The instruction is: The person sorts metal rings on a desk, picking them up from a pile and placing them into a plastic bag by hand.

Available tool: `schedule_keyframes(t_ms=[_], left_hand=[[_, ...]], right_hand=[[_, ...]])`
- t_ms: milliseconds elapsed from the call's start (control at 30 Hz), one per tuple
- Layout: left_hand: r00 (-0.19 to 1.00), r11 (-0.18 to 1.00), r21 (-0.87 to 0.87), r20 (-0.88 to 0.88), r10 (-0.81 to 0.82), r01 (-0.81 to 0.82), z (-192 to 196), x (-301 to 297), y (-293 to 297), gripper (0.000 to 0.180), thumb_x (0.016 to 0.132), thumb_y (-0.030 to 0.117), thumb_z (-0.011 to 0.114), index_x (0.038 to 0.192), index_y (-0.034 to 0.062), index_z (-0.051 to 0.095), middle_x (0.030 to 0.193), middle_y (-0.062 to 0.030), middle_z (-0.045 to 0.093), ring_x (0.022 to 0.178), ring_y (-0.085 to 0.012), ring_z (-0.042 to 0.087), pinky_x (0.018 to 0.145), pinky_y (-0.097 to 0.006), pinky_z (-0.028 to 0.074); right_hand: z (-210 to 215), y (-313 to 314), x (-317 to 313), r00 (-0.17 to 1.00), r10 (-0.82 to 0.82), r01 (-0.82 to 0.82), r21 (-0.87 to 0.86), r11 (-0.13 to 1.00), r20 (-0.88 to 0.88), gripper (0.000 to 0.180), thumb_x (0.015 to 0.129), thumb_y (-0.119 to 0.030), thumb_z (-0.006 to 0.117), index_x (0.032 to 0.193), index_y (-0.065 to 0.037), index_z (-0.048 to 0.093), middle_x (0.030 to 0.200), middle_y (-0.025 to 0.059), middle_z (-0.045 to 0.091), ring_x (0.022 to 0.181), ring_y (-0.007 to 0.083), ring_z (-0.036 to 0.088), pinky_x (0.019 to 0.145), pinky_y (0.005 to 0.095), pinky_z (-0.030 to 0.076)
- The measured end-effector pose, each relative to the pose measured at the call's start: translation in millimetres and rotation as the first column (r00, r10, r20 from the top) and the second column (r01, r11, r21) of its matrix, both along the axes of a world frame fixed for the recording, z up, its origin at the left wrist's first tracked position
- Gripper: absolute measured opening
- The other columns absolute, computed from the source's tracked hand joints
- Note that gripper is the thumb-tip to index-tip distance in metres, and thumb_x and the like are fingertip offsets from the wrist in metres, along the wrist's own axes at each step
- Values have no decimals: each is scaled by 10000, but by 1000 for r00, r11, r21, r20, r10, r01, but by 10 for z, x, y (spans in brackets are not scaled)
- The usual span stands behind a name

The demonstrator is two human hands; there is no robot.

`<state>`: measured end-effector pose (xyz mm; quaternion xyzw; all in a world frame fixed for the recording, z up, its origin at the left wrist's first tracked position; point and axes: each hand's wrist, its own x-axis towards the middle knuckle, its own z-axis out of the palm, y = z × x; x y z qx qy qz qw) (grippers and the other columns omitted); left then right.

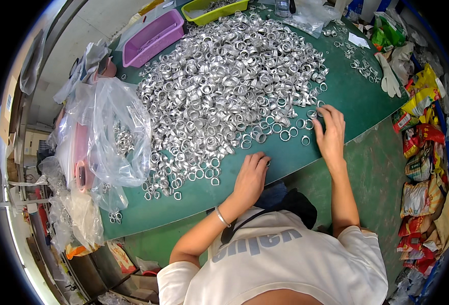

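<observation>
A large heap of silver metal rings (224, 76) spreads over the green table (295, 162), with loose rings along its near edge. My left hand (252, 178) rests at the table's near edge, its fingers curled around a ring (268, 163) that partly shows at the fingertips. Farther right, my right hand (331, 133) reaches to the heap's right edge. Its thumb and fingers are apart, close to a few loose rings (312, 114); whether the fingertips touch one is hard to tell. A single ring (305, 140) lies just left of that hand.
Purple (153, 38) and yellow-green (211, 11) baskets stand behind the heap. A clear plastic bag (120, 132) with metal pieces lies at left. Small metal parts (364, 70) and a white glove (388, 76) lie at far right, with coloured packages (417, 198) beyond the table.
</observation>
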<state>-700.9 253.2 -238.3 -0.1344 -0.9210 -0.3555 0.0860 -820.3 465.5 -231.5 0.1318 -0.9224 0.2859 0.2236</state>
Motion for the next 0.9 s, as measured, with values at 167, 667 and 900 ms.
schedule_keyframes(t_ms=[167, 667, 900], left_hand=[[1000, 1000, 4, 4, 13, -13, 73, -31, 15, 353, 777, -63, 576, 1123, -6, 536, 1081, -162, 513, 966, -343, 488, 839, -391, 432], [999, 999, 10, 1, 39, -39, 38, 14, -21, 339, 747, -105, 562, 1072, -10, 592, 1043, -149, 511, 910, -324, 494, 800, -390, 438], [998, 998, 17, 1, 64, -64, 17, 17, -90, 329, 740, -114, 554, 1051, -14, 593, 1047, -149, 517, 909, -324, 501, 805, -388, 438]], right_hand=[[-37, -103, 48, 965, 258, -253, 123, 960, -32, 281, 731, -102, 707, 991, -45, 619, 1139, 110, 553, 1121, 303, 487, 914, 424, 359], [-44, -323, -65, 849, 527, -525, 175, 833, 42, 353, 710, -218, 745, 1018, -111, 609, 1280, 79, 487, 1250, 297, 407, 1027, 512, 270], [-100, 91, -266, 911, 404, -380, 207, 902, -88, 147, 738, -69, 681, 857, -66, 596, 1202, 67, 565, 1191, 285, 476, 1008, 494, 297]])
